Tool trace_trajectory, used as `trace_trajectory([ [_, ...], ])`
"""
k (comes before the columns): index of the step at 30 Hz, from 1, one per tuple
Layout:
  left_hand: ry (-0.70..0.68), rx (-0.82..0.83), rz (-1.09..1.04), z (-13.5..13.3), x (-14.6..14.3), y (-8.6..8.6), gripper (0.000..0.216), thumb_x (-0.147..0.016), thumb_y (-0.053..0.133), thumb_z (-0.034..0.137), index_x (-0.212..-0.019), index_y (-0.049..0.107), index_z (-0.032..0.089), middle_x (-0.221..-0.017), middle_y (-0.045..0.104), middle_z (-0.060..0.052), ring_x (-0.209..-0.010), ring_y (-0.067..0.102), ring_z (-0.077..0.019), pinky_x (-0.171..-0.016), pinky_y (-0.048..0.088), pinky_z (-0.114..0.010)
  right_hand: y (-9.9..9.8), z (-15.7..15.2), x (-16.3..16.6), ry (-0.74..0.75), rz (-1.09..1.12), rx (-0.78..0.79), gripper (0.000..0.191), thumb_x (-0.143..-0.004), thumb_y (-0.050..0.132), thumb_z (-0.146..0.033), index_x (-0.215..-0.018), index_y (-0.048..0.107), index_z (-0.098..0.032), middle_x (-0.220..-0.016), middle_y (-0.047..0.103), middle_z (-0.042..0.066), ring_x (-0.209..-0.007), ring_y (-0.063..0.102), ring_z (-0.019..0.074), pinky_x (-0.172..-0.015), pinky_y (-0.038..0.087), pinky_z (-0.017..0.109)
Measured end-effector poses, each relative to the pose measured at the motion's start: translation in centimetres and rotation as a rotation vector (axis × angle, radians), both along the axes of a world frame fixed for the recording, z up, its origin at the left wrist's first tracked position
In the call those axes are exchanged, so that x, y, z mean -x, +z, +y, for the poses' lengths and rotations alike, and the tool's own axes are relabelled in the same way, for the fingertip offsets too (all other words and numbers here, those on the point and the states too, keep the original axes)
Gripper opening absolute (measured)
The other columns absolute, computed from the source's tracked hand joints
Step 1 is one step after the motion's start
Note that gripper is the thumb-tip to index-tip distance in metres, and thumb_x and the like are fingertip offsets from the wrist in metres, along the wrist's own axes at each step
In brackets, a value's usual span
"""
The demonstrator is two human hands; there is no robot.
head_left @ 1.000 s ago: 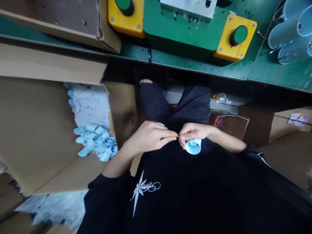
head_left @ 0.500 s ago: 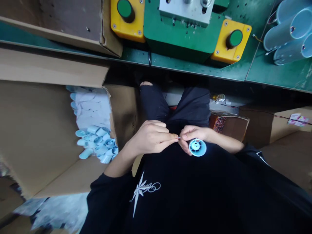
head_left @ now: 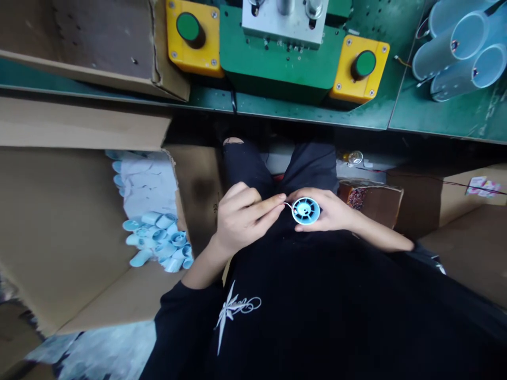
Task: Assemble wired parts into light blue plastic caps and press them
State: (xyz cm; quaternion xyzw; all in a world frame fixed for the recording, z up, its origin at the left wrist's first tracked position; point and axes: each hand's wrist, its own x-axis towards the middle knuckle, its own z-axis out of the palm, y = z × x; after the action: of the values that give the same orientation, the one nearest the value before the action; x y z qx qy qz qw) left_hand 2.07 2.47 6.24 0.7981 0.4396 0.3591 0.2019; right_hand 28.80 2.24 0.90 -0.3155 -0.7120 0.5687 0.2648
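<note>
My right hand (head_left: 328,208) is wrapped round a light-blue plastic tube (head_left: 316,217), whose open end faces up at me and shows a round spoked insert. A thin pale wire (head_left: 289,204) comes out at the left of that end. My left hand (head_left: 247,214) pinches the wire's free end between thumb and forefinger, just left of the tube. Both hands are above my lap, in front of my black shirt. What the tube's far end looks like is hidden.
A cardboard box (head_left: 59,221) at left holds several light-blue plastic parts (head_left: 160,237). Ahead, a green bench (head_left: 273,112) carries a press with two yellow button boxes (head_left: 358,68). Larger blue cylinders (head_left: 447,53) lie at upper right. A small box (head_left: 378,206) stands beside my right leg.
The tube has moved up and to the left, its spoked end now facing me more squarely. The wire between my hands shows more clearly, and my left fingers have shifted slightly up.
</note>
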Motion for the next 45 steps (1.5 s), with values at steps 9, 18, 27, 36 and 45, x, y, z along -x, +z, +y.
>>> trace_trajectory([
  [9,-0.02,-0.037,-0.027,-0.7,-1.4,0.4,0.015,-0.091,0.085,0.015,-0.102,0.08,0.023,-0.076,0.065,0.003,-0.069,0.057,-0.0117,-0.063,0.045,-0.028,0.2,1.1,1.9,-0.09,0.028,-0.326,0.056,-0.095,0.081,-0.057,-0.132,0.063,-0.019,-0.119,0.077,0.01,-0.109,0.077,0.0222,-0.096,0.066,0.036],
  [18,-0.19,0.007,-0.026,0.2,-1.0,0.8,0.018,-0.093,0.084,0.016,-0.109,0.08,0.026,-0.084,0.07,0.002,-0.079,0.058,-0.0127,-0.07,0.049,-0.028,0.4,1.3,2.1,-0.049,-0.064,-0.348,0.056,-0.099,0.072,-0.063,-0.13,0.062,-0.018,-0.116,0.078,0.01,-0.105,0.078,0.024,-0.095,0.066,0.039],
  [27,-0.266,0.09,0.085,1.0,-0.3,1.3,0.004,-0.1,0.077,0.02,-0.1,0.079,0.024,-0.084,0.067,0.0,-0.08,0.056,-0.0144,-0.073,0.047,-0.029,0.7,1.5,2.5,0.012,-0.1,-0.346,0.051,-0.099,0.075,-0.057,-0.129,0.063,-0.018,-0.119,0.078,0.01,-0.108,0.077,0.0245,-0.096,0.063,0.04],
  [36,-0.327,0.053,0.329,1.0,-0.7,2.8,0.017,-0.104,0.068,0.021,-0.089,0.077,0.021,-0.078,0.064,0.0,-0.077,0.049,-0.0177,-0.071,0.04,-0.034,0.3,1.1,3.1,0.052,-0.13,-0.397,0.047,-0.104,0.064,-0.059,-0.127,0.064,-0.018,-0.118,0.078,0.01,-0.105,0.077,0.0234,-0.092,0.062,0.039],
  [45,-0.347,0.045,0.514,0.9,-0.4,4.3,0.034,-0.103,0.062,0.015,-0.069,0.062,0.019,-0.073,0.057,-0.001,-0.074,0.044,-0.0182,-0.069,0.034,-0.036,0.1,1.0,3.2,0.071,-0.179,-0.458,0.051,-0.105,0.062,-0.061,-0.13,0.065,-0.016,-0.121,0.078,0.012,-0.106,0.077,0.0244,-0.092,0.061,0.039],
])
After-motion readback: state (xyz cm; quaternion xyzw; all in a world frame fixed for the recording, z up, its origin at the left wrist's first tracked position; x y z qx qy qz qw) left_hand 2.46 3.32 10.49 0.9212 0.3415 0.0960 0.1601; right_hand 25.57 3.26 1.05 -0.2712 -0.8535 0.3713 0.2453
